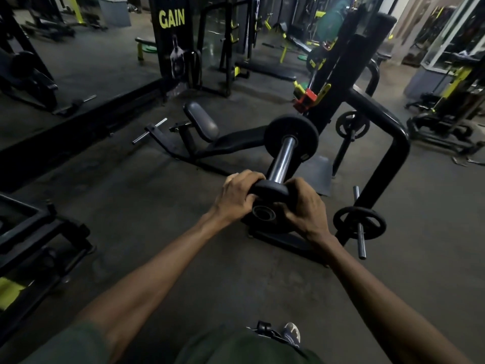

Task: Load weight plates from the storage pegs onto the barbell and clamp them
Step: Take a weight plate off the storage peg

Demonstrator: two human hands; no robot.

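A small black weight plate (270, 191) is held at the centre of the frame, at the near end of the barbell sleeve (282, 160); whether its bore is already on the sleeve cannot be told. It is gripped at both rims, the left hand (237, 197) and right hand (304, 206) with fingers clamped on it. The sleeve's long axis runs up and away toward a larger plate (291, 139) already seated. Bare sleeve lies open between the two plates. Storage pegs with plates (359, 223) stand just right; open floor (157, 206) lies to the left.
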